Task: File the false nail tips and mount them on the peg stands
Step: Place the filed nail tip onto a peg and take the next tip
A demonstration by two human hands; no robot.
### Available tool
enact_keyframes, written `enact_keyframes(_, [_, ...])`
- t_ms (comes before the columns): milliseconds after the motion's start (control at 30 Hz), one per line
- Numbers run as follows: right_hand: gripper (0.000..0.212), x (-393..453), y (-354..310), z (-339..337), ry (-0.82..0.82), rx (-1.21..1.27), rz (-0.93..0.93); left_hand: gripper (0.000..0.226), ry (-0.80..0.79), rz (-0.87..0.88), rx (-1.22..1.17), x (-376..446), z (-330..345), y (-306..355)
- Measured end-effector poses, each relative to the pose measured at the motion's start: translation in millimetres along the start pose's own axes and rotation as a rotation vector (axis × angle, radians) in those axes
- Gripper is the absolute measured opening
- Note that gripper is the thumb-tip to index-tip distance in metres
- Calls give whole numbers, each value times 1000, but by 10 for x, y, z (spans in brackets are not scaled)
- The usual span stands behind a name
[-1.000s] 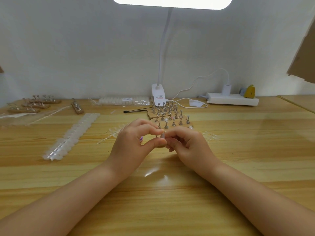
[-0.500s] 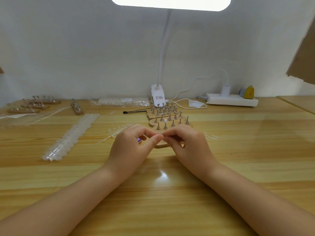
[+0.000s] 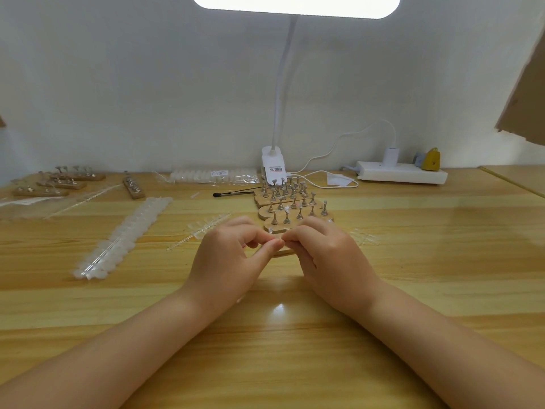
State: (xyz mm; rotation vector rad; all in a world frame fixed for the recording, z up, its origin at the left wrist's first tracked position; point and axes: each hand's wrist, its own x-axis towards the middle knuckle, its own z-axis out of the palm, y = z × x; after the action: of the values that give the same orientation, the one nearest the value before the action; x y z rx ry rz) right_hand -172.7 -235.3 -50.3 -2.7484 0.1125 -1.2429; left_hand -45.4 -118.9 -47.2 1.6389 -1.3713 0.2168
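Both hands (image 3: 233, 255) pinched tog. nr peg stands (image 3: 290, 203)

A cluster of wooden peg stands (image 3: 290, 199) sits mid-tabletop, their flat bases carrying rows of small upright metal pegs; the nearest base is partly hidden behind the hands. More peg stands (image 3: 59, 180) lie far left, near the wall. A long strip of milky false nail tips (image 3: 124, 236) runs diagonally on the left, and a clear sprue of tips (image 3: 206, 228) lies just beside the near stand. Whether a tip sits between the fingers is too small to tell.
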Motion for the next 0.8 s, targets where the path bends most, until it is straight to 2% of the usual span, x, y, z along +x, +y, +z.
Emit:
enact_keyframes(233, [8, 16, 30, 3, 42, 169, 114, 11, 13, -13, -26, -10, 0, -3])
enact_keyframes(333, [7, 21, 29, 33, 101, 250, 230, 31, 25, -32, 99, -15, 13, 0])
enact_keyframes(367, [7, 21, 45, 37, 114, 275, 282, 31, 31, -52, 136, -14, 16, -6])
enact_keyframes(433, [7, 19, 100, 29, 121, 323, 410, 14, 35, -87, 170, -11, 27, -23])
enact_keyframes(500, [5, 12, 162, 17, 122, 346, 514, 11, 15, -113, 181, -12, 31, -24])
enact_keyframes(800, [4, 20, 251, 75, -38, 224, 607, 12, -27, -139, 205, -6, 48, -46])
